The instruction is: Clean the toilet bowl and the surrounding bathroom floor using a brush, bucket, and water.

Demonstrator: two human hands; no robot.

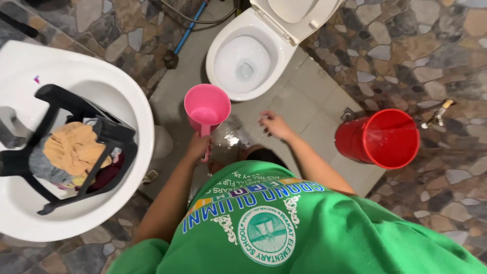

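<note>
A person stands by an open white toilet [248,56].
The left hand [199,147] holds a pink dipper [207,106] by its handle; the right hand [274,124] is open, holding nothing.

A pink plastic dipper [207,107] with a straight handle is held upright, mouth upward, interior empty. It is positioned just beside the front rim of the white toilet bowl [242,63].
</note>
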